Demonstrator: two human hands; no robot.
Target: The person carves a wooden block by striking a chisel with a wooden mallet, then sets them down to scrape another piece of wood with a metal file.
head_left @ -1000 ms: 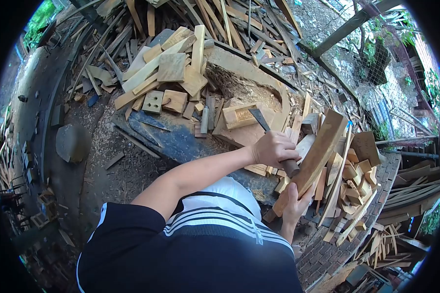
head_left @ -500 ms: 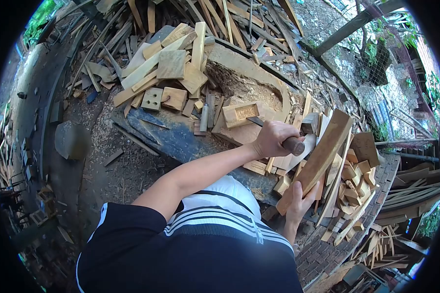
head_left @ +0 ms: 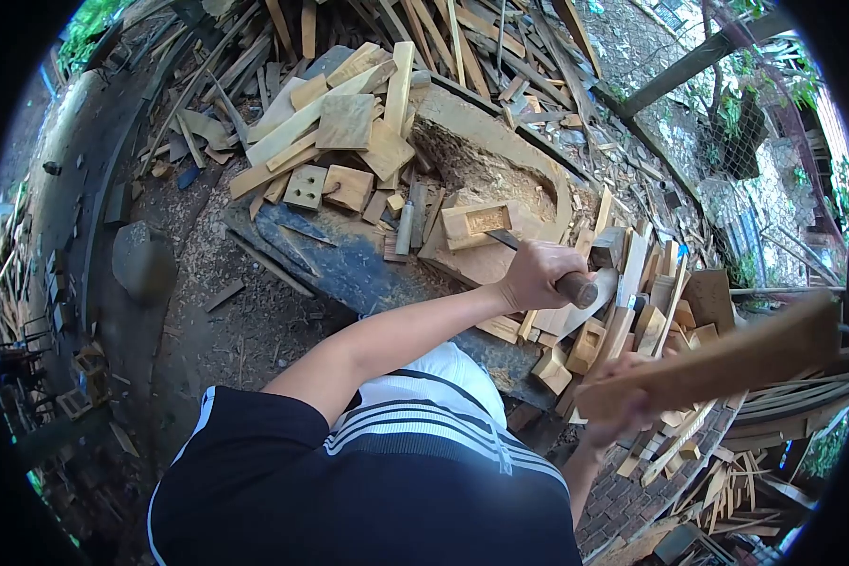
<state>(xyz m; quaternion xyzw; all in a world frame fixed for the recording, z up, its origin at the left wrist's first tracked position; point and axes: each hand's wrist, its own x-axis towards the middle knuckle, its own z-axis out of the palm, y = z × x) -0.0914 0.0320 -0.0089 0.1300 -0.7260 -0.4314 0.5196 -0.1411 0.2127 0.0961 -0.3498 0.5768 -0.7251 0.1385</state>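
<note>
My left hand [head_left: 542, 274] is wrapped round a chisel [head_left: 577, 289]; the butt of its wooden handle sticks out toward me. The blade slants up-left to a small wooden block [head_left: 481, 223] with a rectangular hollow, its tip overlapping the block's near edge. This block lies on a larger pale timber [head_left: 453, 257]. My right hand [head_left: 623, 401] grips one end of a thick wooden bat [head_left: 717, 360], blurred by motion and pointing to the right.
Wood blocks and offcuts [head_left: 344, 123] are heaped at the back left of the bench, by a block with drilled holes [head_left: 305, 187]. More small blocks [head_left: 590, 344] lie near my right hand. A dark board [head_left: 321, 255] covers the near left. A stump [head_left: 141, 257] stands further left.
My right hand has swung the bat outward to the right and tilted it flatter, away from the chisel. My left hand keeps its hold at the hollowed block; the view has shifted slightly.
</note>
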